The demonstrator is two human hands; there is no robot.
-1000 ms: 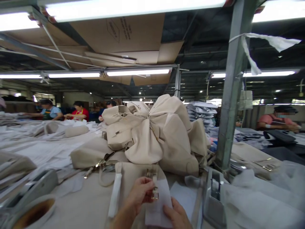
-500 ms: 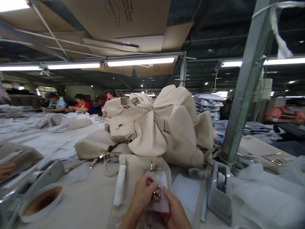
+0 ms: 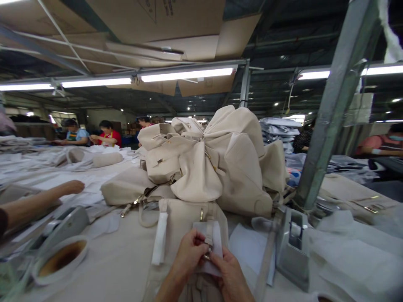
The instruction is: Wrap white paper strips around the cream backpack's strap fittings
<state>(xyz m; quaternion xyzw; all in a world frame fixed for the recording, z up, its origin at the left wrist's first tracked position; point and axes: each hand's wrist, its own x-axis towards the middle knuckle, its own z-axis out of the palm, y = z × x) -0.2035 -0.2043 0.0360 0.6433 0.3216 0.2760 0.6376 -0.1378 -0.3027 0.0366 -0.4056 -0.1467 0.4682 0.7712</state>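
A beige bag (image 3: 179, 216) lies flat in front of me, with a white-wrapped handle (image 3: 160, 239) along its left side. A sheet of white paper (image 3: 216, 237) is on the bag, under a beige strap (image 3: 209, 214). My left hand (image 3: 191, 255) pinches a small metal buckle (image 3: 207, 254) at the strap's lower end. From the other side my right hand (image 3: 231, 270) closes thumb and fingers at the same buckle and the paper's edge. My fingers partly cover the buckle.
A heap of beige bags (image 3: 201, 167) rises just behind. Tape dispensers stand at right (image 3: 292, 247) and left (image 3: 59, 235), near a bowl of brown liquid (image 3: 37, 277). A co-worker's arm (image 3: 40, 203) reaches in from the left. A metal post (image 3: 330, 109) stands at right.
My right fingers have moved left from the paper's edge onto the buckle, which is now more covered. The co-worker's arm at left has stretched further in.
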